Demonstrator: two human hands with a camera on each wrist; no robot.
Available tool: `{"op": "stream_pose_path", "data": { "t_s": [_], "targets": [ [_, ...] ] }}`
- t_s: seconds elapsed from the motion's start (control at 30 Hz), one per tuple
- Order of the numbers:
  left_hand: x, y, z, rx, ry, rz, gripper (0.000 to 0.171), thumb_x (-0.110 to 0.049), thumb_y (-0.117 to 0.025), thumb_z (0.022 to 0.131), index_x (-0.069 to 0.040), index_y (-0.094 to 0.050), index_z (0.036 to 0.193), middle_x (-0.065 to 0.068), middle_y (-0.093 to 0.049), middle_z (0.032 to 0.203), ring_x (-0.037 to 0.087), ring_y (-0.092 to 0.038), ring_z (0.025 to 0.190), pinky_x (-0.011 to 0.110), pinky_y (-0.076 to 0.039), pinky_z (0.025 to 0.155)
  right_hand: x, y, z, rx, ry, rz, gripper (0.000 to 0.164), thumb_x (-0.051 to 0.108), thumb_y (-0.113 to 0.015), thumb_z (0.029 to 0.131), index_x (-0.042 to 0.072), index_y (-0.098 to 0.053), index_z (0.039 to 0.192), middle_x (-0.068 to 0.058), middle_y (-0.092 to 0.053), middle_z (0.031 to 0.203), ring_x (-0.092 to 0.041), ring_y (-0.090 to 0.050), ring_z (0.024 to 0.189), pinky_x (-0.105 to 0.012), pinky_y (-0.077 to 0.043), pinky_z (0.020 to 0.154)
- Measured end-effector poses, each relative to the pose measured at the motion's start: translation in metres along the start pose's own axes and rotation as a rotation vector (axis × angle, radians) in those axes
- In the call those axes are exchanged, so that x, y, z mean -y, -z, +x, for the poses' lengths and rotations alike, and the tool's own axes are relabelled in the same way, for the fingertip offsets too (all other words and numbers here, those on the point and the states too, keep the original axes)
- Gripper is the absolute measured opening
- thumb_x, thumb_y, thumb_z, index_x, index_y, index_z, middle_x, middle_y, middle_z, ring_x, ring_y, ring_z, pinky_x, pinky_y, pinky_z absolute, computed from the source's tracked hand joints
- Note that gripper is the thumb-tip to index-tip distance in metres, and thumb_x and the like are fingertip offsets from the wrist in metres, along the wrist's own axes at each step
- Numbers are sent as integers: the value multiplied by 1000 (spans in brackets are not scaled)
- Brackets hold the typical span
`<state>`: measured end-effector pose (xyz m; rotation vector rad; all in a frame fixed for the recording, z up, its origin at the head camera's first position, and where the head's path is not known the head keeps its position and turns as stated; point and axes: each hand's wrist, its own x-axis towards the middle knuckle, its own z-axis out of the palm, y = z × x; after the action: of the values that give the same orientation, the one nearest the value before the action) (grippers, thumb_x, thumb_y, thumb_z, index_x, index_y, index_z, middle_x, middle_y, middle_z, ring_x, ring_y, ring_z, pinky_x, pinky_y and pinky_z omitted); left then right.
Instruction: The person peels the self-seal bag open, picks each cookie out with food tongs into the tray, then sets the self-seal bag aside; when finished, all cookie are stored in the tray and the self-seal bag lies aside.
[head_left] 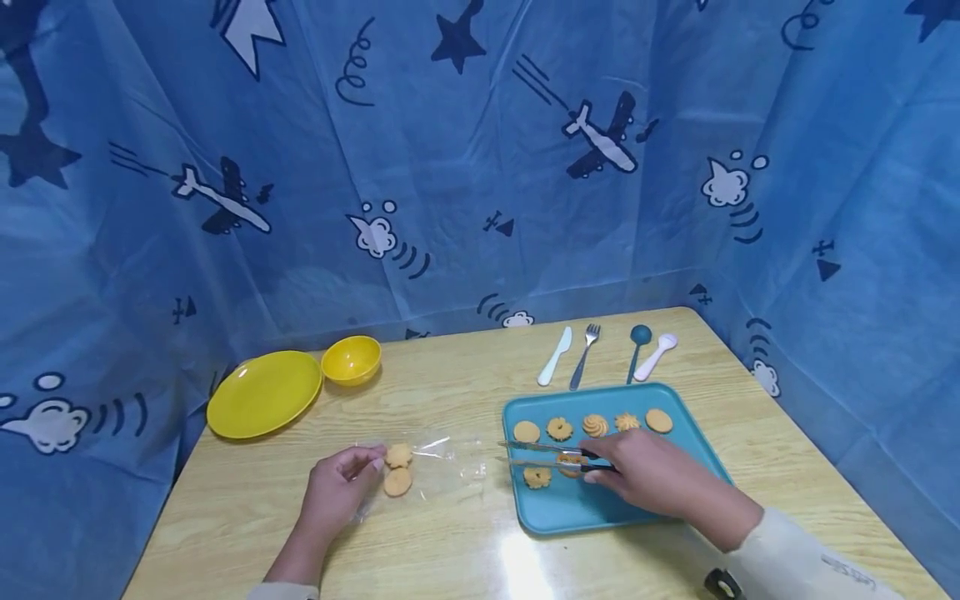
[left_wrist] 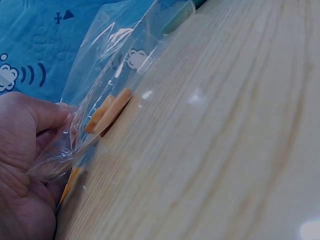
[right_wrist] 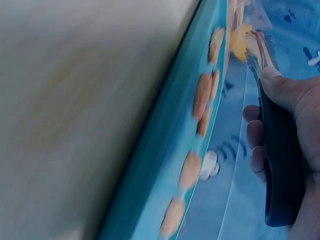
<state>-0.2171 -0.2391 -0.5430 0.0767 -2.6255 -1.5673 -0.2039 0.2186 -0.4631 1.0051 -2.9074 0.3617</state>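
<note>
My left hand pinches the edge of a clear plastic bag lying on the table. Inside it are a flower-shaped cookie and a round cookie, one beside the other. My right hand grips black-handled metal tongs above the teal tray. Their tips point left, stand apart and hold nothing visible. Under the tongs' arms lie a browner cookie and a ring-shaped cookie. Along the tray's far side runs a row of several cookies. The right hand hides part of the tray.
Behind the tray lie a pale knife, a fork, a dark teal spoon and a pale pink spoon. A yellow plate and yellow bowl stand at the back left. Blue printed cloth encloses the table.
</note>
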Motion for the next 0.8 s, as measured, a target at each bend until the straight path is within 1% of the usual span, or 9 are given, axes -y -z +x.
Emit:
{"op": "stream_pose_path", "data": {
  "t_s": [0.07,0.13,0.17,0.23,0.33,0.47,0.6,0.73,0.8],
  "targets": [
    [0,-1,0,-4,-3,-4,8,-22,-73,96,-18,-75,103,-6,-74,124,18,-66,124,39,-54,109,9,-4,18,27,17,24,36,35,-70,98,15,-69,127,9,-75,93,-3,-65,71,-25,-54,60],
    [0,-2,1,-5,-5,-8,8,-22,-73,96,-19,-75,103,-6,-74,124,18,-66,123,38,-54,109,17,-8,35,57,38,43,27,36,-69,98,18,-69,119,15,-67,79,0,-54,61,-22,-46,54],
    [0,-2,1,-4,-6,-8,8,-22,-73,96,-19,-74,103,-6,-74,124,17,-66,123,38,-54,109,21,-10,43,74,48,51,24,36,-69,98,20,-69,116,16,-61,73,0,-49,57,-21,-42,52],
    [-1,-3,2,-3,-3,-8,7,-22,-73,96,-20,-74,103,-7,-74,123,16,-66,123,37,-53,109,28,-16,59,109,62,55,17,38,-68,98,23,-66,107,16,-53,66,-1,-45,54,-21,-39,49],
    [-1,-3,2,0,-1,-13,7,-22,-73,96,-19,-74,102,-7,-74,123,16,-66,124,37,-53,110,38,-24,77,149,61,67,22,40,-68,98,21,-67,110,15,-50,64,-2,-46,54,-21,-40,49],
    [0,-3,1,-3,-7,-23,7,-22,-73,96,-17,-75,101,-5,-74,123,17,-67,123,36,-54,109,49,-32,95,147,61,89,29,40,-69,98,16,-68,115,13,-51,64,-3,-48,54,-22,-42,49],
    [0,-2,0,-4,-15,-29,8,-22,-73,96,-16,-75,101,-4,-75,122,17,-67,122,34,-54,108,57,-35,108,136,82,102,22,38,-69,98,18,-66,106,10,-51,62,-4,-47,51,-22,-41,46],
    [1,-1,1,-5,-5,-28,9,-23,-73,96,-17,-75,102,-4,-75,121,17,-67,122,35,-54,108,62,-37,117,163,82,100,34,37,-68,99,13,-66,123,11,-54,64,-3,-49,48,-21,-44,50],
    [1,-1,0,-7,-3,-26,8,-23,-73,96,-17,-75,102,-4,-75,122,17,-67,122,35,-54,108,64,-39,120,174,80,105,36,38,-68,99,12,-66,125,11,-55,65,-2,-51,46,-20,-46,52]
  ]
}}
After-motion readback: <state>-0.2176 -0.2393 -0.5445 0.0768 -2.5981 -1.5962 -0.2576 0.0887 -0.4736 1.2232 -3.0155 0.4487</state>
